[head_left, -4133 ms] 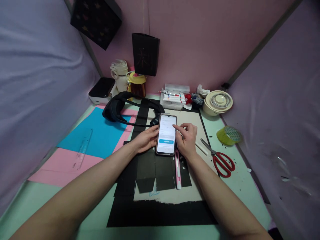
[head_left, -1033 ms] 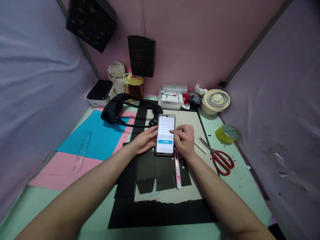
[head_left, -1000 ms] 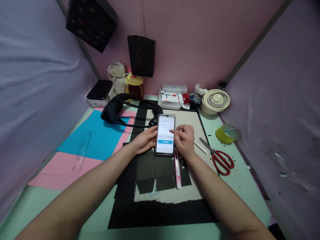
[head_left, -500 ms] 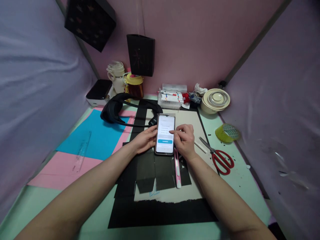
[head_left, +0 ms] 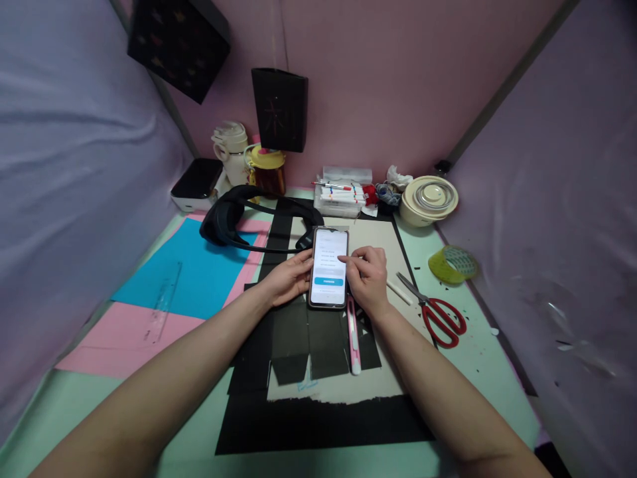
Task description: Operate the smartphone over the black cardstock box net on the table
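A smartphone [head_left: 329, 269] with a lit white screen and a blue button lies over dark card, in the middle of the view. At its left edge is my left hand [head_left: 291, 277], its fingers closed on the phone's side and partly hidden behind it. My right hand [head_left: 367, 275] is over the phone's right edge, holding nothing. Its index finger reaches onto the screen, while the other fingers are bent. Just below the phone lies a pink and white utility knife [head_left: 353, 338], its upper end close to my right hand. The small screen text is unreadable.
Red-handled scissors [head_left: 438, 317] and a tape roll [head_left: 452, 264] lie to the right. A black headset [head_left: 223, 222] is behind my left hand. Blue paper [head_left: 199, 279] bears a clear ruler [head_left: 166, 302]. Two black boxes [head_left: 281, 109] hang above. A marker case [head_left: 341, 196] stands behind.
My right index fingertip has shifted slightly up the screen, and the lines of text there have moved. My left hand and the phone stay in place.
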Motion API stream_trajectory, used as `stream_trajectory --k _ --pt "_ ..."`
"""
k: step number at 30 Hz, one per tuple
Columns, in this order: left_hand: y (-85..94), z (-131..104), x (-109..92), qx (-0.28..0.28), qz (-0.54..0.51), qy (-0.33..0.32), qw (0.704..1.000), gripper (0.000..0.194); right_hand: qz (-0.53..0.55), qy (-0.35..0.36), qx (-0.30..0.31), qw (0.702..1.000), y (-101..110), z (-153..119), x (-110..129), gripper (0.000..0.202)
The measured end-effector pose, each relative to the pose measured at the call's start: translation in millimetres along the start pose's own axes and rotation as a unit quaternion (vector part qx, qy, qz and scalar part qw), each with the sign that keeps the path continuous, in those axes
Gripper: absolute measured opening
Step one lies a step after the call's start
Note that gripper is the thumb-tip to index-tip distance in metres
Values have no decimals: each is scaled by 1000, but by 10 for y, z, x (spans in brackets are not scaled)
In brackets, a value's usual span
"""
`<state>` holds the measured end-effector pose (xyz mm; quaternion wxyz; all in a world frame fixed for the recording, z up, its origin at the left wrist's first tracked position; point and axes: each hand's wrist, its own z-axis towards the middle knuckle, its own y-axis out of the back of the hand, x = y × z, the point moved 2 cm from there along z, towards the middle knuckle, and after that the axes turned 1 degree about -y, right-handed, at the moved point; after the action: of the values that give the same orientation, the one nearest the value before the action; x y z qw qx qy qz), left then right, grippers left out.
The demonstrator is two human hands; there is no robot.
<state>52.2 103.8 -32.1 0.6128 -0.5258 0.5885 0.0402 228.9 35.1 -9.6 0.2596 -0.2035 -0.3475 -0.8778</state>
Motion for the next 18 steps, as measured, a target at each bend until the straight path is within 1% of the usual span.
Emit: stream_trajectory --k 9,18 --pt "-8 0 -3 4 -1 -1 1000 39 2 7 -4 1000 -1 -2 -1 26" --pt "-11 -8 -3 4 -3 -2 1000 39 0 -5 1 1000 1 1 9 26"
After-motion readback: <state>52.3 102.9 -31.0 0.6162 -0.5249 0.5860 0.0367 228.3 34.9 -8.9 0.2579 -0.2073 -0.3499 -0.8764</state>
